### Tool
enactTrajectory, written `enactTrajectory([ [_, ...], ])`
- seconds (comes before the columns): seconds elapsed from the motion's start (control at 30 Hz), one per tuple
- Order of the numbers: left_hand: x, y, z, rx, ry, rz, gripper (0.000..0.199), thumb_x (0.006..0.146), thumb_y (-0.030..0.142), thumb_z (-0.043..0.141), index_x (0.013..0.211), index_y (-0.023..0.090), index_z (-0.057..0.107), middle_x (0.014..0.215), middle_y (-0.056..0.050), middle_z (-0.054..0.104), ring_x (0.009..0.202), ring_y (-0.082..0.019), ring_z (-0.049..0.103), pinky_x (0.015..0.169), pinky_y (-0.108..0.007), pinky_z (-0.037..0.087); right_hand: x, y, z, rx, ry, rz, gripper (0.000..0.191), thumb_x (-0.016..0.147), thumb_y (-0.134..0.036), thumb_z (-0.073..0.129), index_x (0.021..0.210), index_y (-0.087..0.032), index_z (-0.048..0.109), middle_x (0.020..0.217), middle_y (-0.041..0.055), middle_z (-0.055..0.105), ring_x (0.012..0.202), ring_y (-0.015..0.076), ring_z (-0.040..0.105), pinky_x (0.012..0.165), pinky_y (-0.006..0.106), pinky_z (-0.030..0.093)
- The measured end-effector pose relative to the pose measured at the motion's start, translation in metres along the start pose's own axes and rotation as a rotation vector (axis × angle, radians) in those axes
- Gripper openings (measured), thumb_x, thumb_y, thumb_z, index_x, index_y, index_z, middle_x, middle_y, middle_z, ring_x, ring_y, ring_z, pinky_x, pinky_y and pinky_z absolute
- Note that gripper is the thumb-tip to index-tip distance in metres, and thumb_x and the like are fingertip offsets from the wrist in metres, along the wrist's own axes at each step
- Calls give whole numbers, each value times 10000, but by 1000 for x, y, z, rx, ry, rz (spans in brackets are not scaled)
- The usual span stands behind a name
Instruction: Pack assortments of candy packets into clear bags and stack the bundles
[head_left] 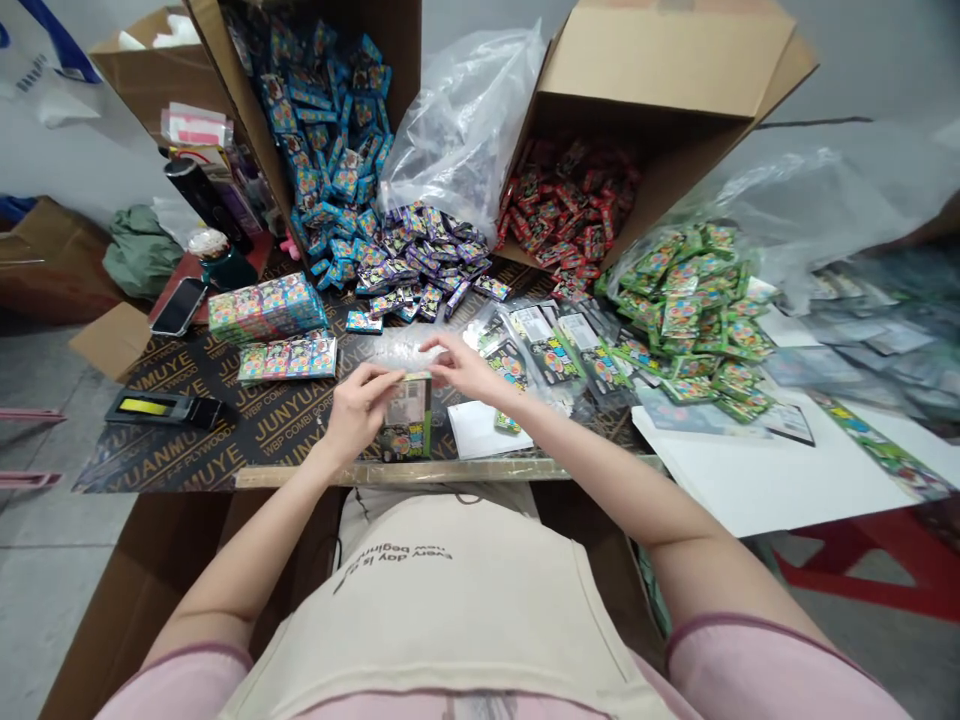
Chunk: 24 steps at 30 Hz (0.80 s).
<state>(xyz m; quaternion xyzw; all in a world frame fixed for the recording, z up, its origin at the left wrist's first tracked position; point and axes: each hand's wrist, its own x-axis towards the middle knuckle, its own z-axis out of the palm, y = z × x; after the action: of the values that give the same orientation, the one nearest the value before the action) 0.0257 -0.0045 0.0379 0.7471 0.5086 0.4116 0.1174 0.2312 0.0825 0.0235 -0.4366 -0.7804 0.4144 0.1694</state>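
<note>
A small black and green printed box [406, 428] stands upright near the table's front edge, a pale panel on the side facing me. My left hand [360, 405] pinches its top left edge between thumb and fingers. At the top right corner, my right hand [466, 368] has its lower fingertips closed on the edge, with the index finger raised. Just behind lies crumpled clear plastic [401, 345]. To the right, a green sachet [506, 422] rests on a white card [472, 432], near several flat black and green printed packs [551, 350].
Blue sachets [330, 130] and red sachets [562, 200] spill from tipped cartons; purple sachets [424, 250] and green sachets [697, 300] lie in heaps. Sachet stacks [266, 305], a phone [178, 306], a tape dispenser [161, 408] and a dark bottle [206, 200] occupy the left.
</note>
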Motion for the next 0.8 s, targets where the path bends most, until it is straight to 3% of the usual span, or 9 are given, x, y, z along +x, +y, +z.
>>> enactTrajectory([
  [0.07, -2, -11, -9, 164, -51, -13, 289, 924, 253, 522, 1179, 201, 648, 1105, -131, 662, 1028, -240, 636, 886, -392, 503, -12, 25, 3, -260, 13, 41, 129, 831, -149, 629, 959, -155, 648, 848, 63, 672, 811, 168, 610, 715, 270, 430],
  [0.13, -5, -20, -12, 358, -180, -11, 500, 846, 315, 646, 1319, 185, 552, 1380, -211, 516, 1306, -366, 465, 1053, -550, 371, -25, 48, 7, -368, -3, 67, 92, 733, -137, 748, 787, -137, 674, 874, 105, 664, 896, 223, 599, 753, 297, 412],
  [0.23, -10, -30, -1, 522, -558, 86, 909, 690, 304, 798, 1476, 237, 345, 1595, -190, 205, 1474, -429, 118, 1124, -689, 72, -40, 71, 17, -405, -26, 68, 114, 690, -130, 784, 726, -139, 675, 860, 95, 649, 900, 236, 589, 730, 288, 389],
  [0.3, -10, -34, 15, 528, -811, 152, 986, 644, 243, 817, 1487, 278, 307, 1607, -162, 188, 1484, -408, 84, 1114, -701, 10, -45, 80, 24, -416, -20, 49, 71, 735, -132, 743, 765, -148, 680, 871, 76, 642, 869, 214, 587, 705, 273, 374],
  [0.37, -6, -39, 32, 505, -985, 170, 992, 580, 223, 846, 1450, 264, 370, 1574, -184, 268, 1472, -415, 136, 1105, -704, 23, -47, 85, 29, -414, -8, 21, 49, 774, -129, 700, 807, -159, 678, 866, 55, 636, 823, 189, 588, 682, 262, 363],
  [0.43, 2, -44, 44, 488, -1070, 167, 972, 508, 247, 883, 1380, 227, 454, 1479, -213, 402, 1418, -428, 264, 1097, -703, 66, -48, 89, 33, -403, 6, -17, 62, 798, -119, 667, 835, -168, 670, 862, 36, 635, 794, 170, 589, 673, 253, 360],
  [0.53, 17, -48, 54, 493, -1085, 196, 915, 422, 311, 915, 1249, 185, 544, 1278, -189, 540, 1237, -398, 462, 1087, -674, 137, -52, 95, 38, -391, 49, -73, 80, 823, -107, 627, 850, -178, 653, 864, 24, 627, 782, 157, 587, 673, 247, 362],
  [0.63, 28, -47, 59, 486, -1091, 266, 815, 370, 329, 926, 1095, 144, 603, 1184, -184, 573, 1132, -382, 516, 1057, -607, 242, -59, 99, 44, -383, 109, -113, 78, 845, -113, 601, 851, -182, 639, 864, 30, 619, 759, 157, 573, 661, 251, 355],
  [0.8, 43, -35, 56, 319, -1201, 240, 502, 523, 279, 877, 944, 163, 628, 871, -51, 670, 840, -249, 626, 804, -333, 435, -65, 104, 52, -353, 202, -144, 107, 862, -98, 562, 811, -176, 614, 832, 33, 607, 713, 151, 550, 645, 253, 351],
])
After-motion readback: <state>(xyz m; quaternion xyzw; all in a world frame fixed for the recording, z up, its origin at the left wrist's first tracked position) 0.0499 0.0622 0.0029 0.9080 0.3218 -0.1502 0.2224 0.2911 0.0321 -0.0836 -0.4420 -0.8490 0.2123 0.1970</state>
